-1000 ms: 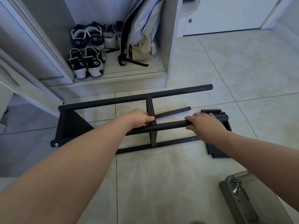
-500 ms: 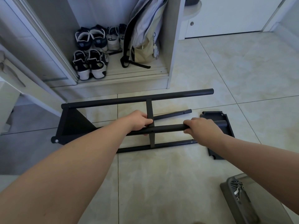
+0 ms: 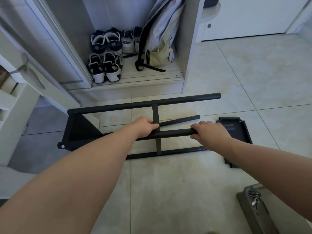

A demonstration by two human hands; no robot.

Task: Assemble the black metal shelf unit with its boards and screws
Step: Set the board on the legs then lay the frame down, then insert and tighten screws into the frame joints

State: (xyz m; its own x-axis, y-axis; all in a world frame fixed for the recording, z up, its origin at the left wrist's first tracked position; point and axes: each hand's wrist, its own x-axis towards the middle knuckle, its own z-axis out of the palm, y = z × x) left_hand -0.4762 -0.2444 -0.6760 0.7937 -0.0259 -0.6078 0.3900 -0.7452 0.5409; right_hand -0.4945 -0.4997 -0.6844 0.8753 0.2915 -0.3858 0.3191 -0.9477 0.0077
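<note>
We hold the black tube [image 3: 175,133] with left hand [image 3: 146,126] and right hand [image 3: 211,132], fingers curled around it, probably to line it up with the end board [image 3: 243,137].

An open white cabinet [image 3: 187,48] stands at the top of the view. On its floor, at the left, sit a black-and-white pair of shoes [image 3: 104,68], a dark pair [image 3: 106,41] behind, and a pale pair [image 3: 130,41] beside those. A beige backpack [image 3: 158,39] leans at its right wall. Pale floor tiles [image 3: 236,73] spread before it; left of it is what may be cardboard [image 3: 15,98], blurred.
</note>
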